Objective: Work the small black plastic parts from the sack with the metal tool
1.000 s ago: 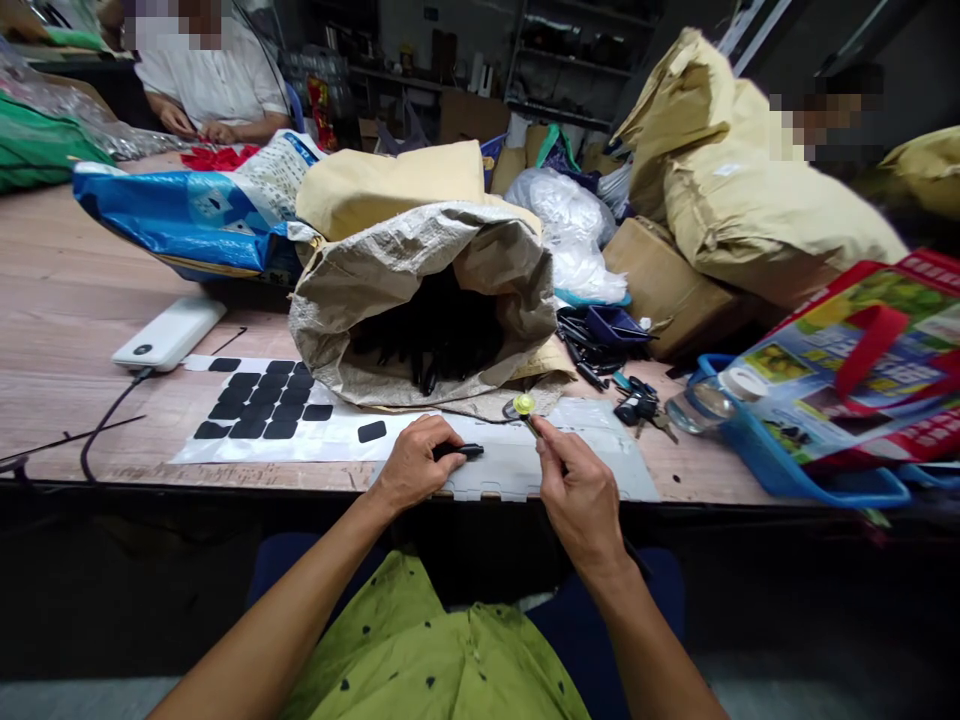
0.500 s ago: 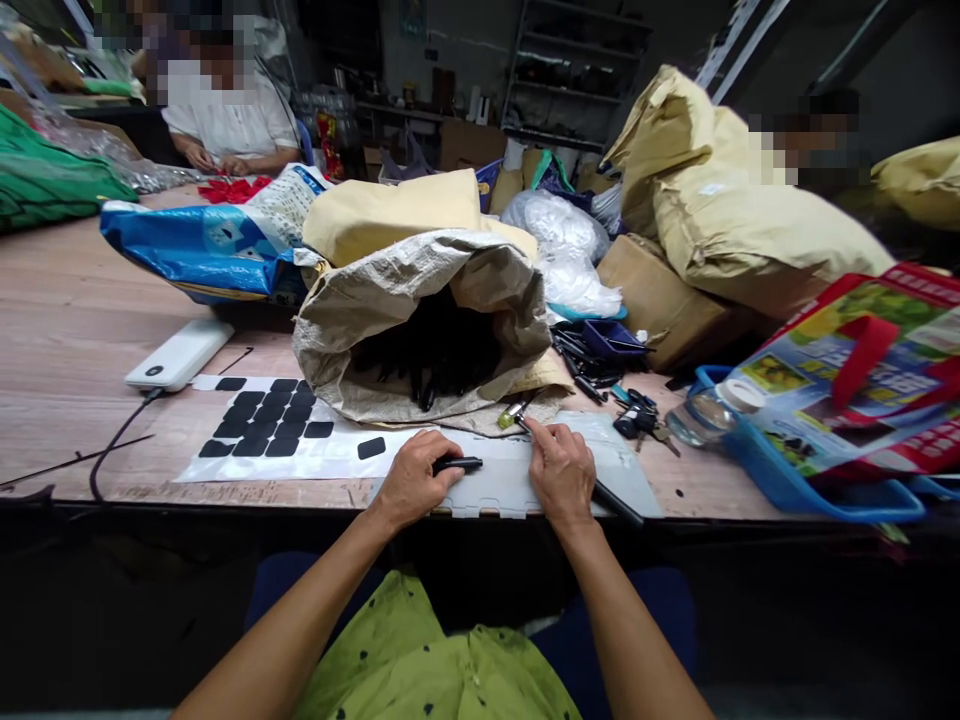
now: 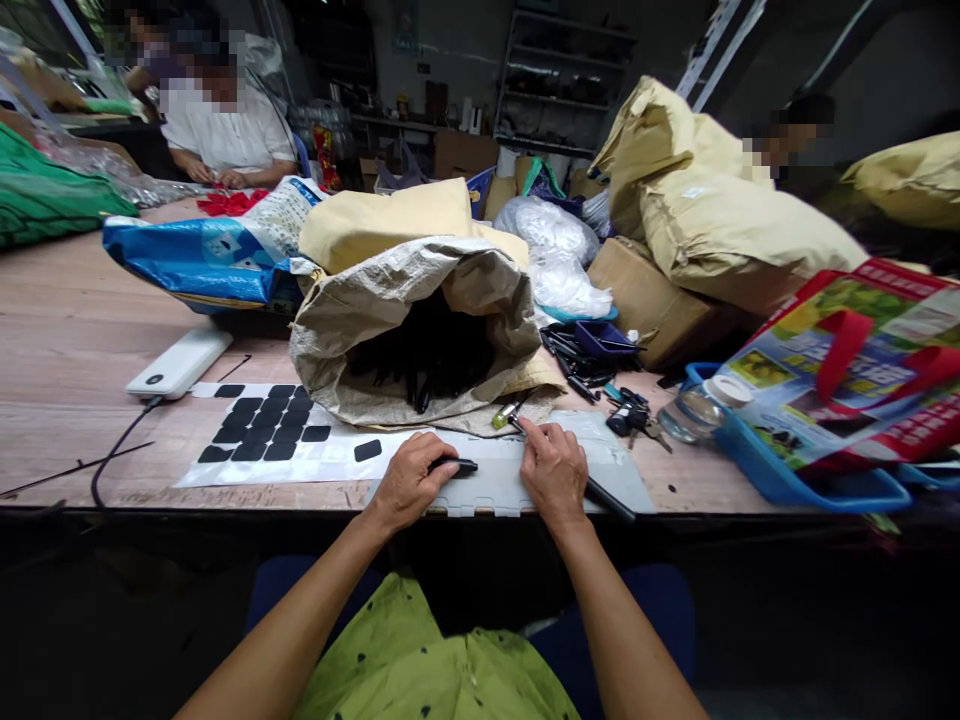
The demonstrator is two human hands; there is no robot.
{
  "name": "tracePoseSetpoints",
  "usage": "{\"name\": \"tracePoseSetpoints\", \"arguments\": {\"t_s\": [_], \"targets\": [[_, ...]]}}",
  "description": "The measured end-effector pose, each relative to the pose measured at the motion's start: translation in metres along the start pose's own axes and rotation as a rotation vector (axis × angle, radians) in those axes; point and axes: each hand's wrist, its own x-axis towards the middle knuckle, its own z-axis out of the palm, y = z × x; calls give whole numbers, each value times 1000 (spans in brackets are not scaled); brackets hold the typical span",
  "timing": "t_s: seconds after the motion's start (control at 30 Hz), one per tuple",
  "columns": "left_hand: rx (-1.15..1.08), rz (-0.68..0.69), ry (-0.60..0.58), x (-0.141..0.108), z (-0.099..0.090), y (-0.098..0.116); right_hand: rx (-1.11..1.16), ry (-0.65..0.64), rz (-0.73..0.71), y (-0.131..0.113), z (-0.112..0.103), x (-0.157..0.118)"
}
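My left hand [image 3: 412, 478] is closed around a short black pen-like tube [image 3: 466, 466], its end sticking out past the thumb to the right. Beneath both hands lies a grey board [image 3: 487, 490] at the table's front edge. My right hand [image 3: 555, 470] grips a small hammer, its black handle [image 3: 609, 500] running out to the lower right. The hammer's head [image 3: 506, 414], metal with a yellow-green end, shows beyond my index finger, in front of the sack. An open woven sack [image 3: 330, 370] holding many dark pieces faces me behind the hands.
A white sheet [image 3: 247, 472] with rounded black patches lies left, near a white power bank [image 3: 180, 362] and cable. Loose black parts [image 3: 574, 365], keys [image 3: 631, 415], a bottle [image 3: 690, 415] and a blue basket [image 3: 832, 490] stand right. A person in white [image 3: 229, 140] sits across.
The whole view has shifted slightly, so most things appear a little further left. Both hands keep the same grips, with little visible movement over the board.
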Motion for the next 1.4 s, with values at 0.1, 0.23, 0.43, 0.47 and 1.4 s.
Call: {"name": "tracePoseSetpoints", "arguments": {"t_s": [0.1,0.23,0.43,0.47,1.4], "targets": [[-82,96,-29,-18,-2,18,-2,8,-6,0,0,0],[-98,241,-382,-66,22,30,2,9,-1,-1,-1,1],[93,-422,-679,-116,83,-25,5,4,-11,0,-1,2],[111,-487,-716,-118,86,-30,2,2,-10,0,-1,2],[322,222,-201,76,-51,-19,-5,27,17,-3,-3,2]]}}
